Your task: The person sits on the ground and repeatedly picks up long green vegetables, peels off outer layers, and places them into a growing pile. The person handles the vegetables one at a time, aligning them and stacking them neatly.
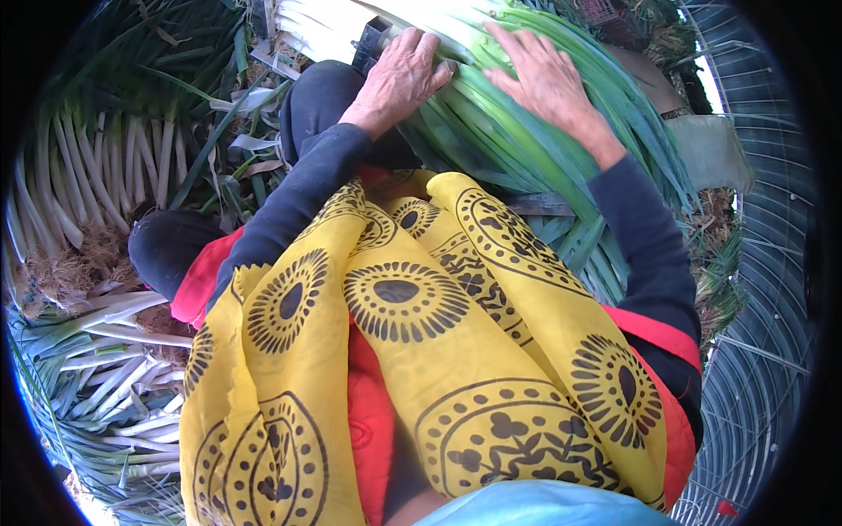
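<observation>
A thick bundle of large scallions [487, 112] lies before me, white stalks [316, 26] to the upper left and green leaves fanning to the right. My left hand [404, 79] is at the bundle's near side, beside a black square metal bracket [371, 45]. Its fingers are bent and its thumb points right over the leaves; whether it grips anything is hidden. Over the upper part of the bundle, my right hand [546, 82] has its fingers apart, seemingly resting on the leaves with nothing held.
On the left, rooted scallions [85, 171] lie in a heap, with more pale stalks [118, 394] below. Loose leaf scraps [253, 141] litter the ground by my knee. Ribbed plastic sheeting [766, 263] curves along the right. A yellow patterned cloth [395, 315] covers my lap.
</observation>
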Motion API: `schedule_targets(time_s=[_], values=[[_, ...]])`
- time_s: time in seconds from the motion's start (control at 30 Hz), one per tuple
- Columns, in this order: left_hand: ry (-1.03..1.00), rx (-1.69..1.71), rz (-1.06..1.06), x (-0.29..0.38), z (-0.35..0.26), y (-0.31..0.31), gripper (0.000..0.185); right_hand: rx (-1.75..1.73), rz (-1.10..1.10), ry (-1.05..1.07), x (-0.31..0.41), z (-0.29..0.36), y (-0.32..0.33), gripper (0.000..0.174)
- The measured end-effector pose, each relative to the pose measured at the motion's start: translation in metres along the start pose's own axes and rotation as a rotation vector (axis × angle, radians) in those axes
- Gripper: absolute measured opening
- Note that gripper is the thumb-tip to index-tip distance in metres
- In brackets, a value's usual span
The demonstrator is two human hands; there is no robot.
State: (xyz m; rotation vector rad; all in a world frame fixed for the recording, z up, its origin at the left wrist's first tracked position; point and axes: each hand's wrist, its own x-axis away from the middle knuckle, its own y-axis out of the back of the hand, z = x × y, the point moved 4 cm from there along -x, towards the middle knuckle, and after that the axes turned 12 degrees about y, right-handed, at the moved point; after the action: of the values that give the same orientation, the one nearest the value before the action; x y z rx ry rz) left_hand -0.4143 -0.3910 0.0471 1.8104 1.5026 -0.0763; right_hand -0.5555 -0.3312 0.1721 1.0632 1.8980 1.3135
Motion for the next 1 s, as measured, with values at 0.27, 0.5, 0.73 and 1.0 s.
schedule_targets(time_s=[0.27, 0.5, 0.73, 1.0], values=[[-0.131, 0.006, 0.001, 0.000, -0.007, 0.004, 0.036, -0.015, -0.090, 0.069, 0.003, 0.008, -0.002, 0.054], [0.028, 0.010, -0.071, 0.004, -0.018, 0.017, 0.069, 0.068, -0.145, 0.059, 0.012, 0.025, -0.014, 0.049], [0.047, -0.041, 0.013, 0.005, -0.017, 0.017, 0.064, 0.061, -0.120, 0.057, 0.004, 0.016, -0.012, 0.052], [0.038, -0.143, 0.134, -0.005, 0.001, -0.008, 0.057, 0.031, -0.117, 0.057, -0.002, -0.003, -0.005, 0.052]])
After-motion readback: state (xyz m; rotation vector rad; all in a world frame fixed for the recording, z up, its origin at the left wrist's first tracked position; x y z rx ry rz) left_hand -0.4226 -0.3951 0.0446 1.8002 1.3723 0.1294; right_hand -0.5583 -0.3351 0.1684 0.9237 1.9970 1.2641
